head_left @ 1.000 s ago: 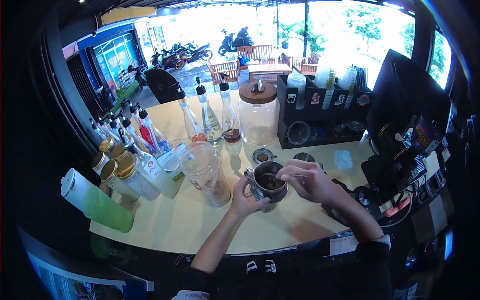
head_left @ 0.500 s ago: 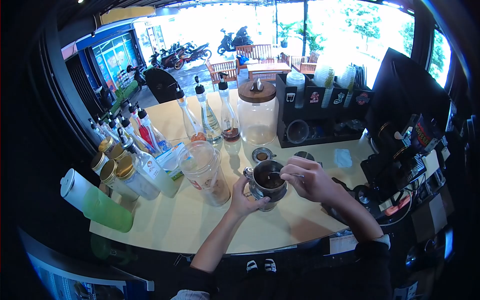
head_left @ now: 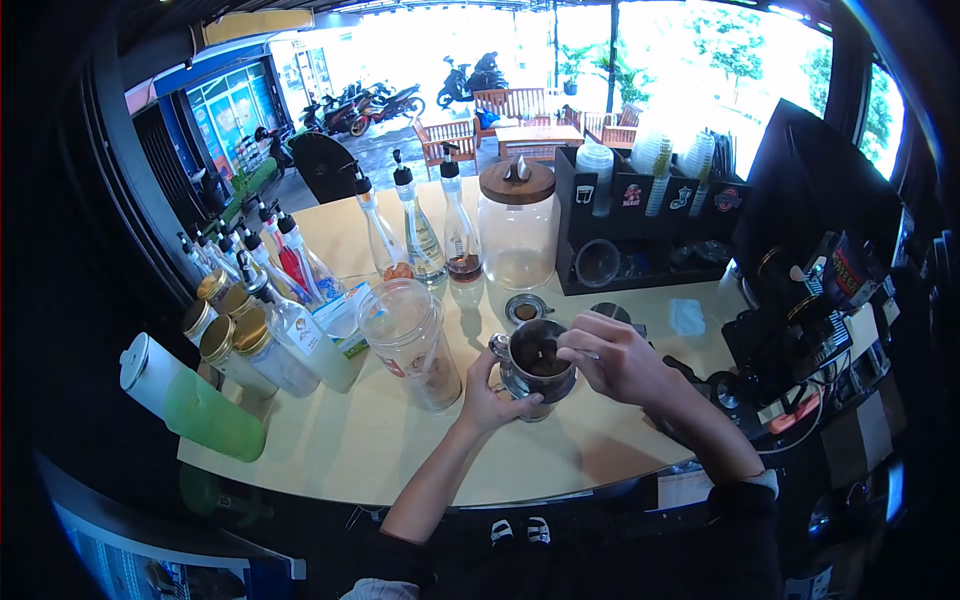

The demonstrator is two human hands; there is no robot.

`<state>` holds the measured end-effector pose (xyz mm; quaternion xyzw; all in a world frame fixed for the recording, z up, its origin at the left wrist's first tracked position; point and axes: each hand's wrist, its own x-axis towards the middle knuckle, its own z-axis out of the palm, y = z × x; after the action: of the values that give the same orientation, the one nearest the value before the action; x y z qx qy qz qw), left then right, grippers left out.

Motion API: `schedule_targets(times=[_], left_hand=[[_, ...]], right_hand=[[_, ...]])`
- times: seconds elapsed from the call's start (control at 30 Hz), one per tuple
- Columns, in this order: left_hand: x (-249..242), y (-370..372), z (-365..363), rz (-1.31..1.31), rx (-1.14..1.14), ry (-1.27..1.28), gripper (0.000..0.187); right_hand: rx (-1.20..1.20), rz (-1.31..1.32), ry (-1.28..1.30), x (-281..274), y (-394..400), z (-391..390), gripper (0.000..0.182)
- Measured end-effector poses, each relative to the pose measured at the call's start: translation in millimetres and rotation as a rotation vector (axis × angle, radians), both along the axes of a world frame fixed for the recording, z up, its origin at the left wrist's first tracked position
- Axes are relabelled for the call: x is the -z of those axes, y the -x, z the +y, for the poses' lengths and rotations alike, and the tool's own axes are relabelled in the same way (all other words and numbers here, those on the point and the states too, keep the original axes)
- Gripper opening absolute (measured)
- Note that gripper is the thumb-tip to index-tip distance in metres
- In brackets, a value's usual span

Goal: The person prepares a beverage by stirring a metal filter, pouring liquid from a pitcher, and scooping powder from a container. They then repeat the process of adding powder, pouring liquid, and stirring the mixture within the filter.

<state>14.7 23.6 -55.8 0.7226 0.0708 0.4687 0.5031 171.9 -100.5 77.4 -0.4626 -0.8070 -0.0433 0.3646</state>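
Note:
A metal pitcher (head_left: pixel 516 384) with dark contents stands near the middle of the counter. My left hand (head_left: pixel 490 400) is wrapped round its lower left side. Over its right rim, my right hand (head_left: pixel 618 360) pinches a thin spoon (head_left: pixel 594 354) whose lower end reaches inside the pitcher. Left of the pitcher is a tall clear plastic cup (head_left: pixel 408 335) with brown contents low down. A small metal dish (head_left: pixel 525 308) with brown stuff in it sits just behind the pitcher.
Pump bottles (head_left: pixel 420 235) and a lidded glass jar (head_left: pixel 517 235) stand behind. At left are gold-lidded jars (head_left: pixel 265 360) and a green pitcher (head_left: pixel 205 405). A black cup rack (head_left: pixel 630 220) is back right, with dark equipment (head_left: pixel 780 350) at right.
My right hand and the spoon have shifted slightly over the pitcher's opening. My left hand keeps its grip, and the view has moved a little.

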Motion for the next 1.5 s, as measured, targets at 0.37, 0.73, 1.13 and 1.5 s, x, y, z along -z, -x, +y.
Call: schedule_targets(times=[0.37,0.73,1.13,1.5], left_hand=[[-0.9,0.5,-0.3,0.015,0.016,0.038,0.072],[-1.8,1.0,-2.9,0.001,0.016,0.053,0.071],[-0.4,0.9,-3.0,-0.001,0.011,0.072,0.071],[-0.8,1.9,-2.1,0.029,0.007,0.048,0.072]], right_hand=[[-0.026,0.180,0.124,-0.9,1.3,1.0,0.008],[0.083,0.189,0.119,-4.7,-5.7,0.8,0.009],[-0.041,0.209,0.113,-2.7,1.3,-2.2,0.010],[0.051,0.196,0.128,-0.6,-1.1,-1.9,0.011]])
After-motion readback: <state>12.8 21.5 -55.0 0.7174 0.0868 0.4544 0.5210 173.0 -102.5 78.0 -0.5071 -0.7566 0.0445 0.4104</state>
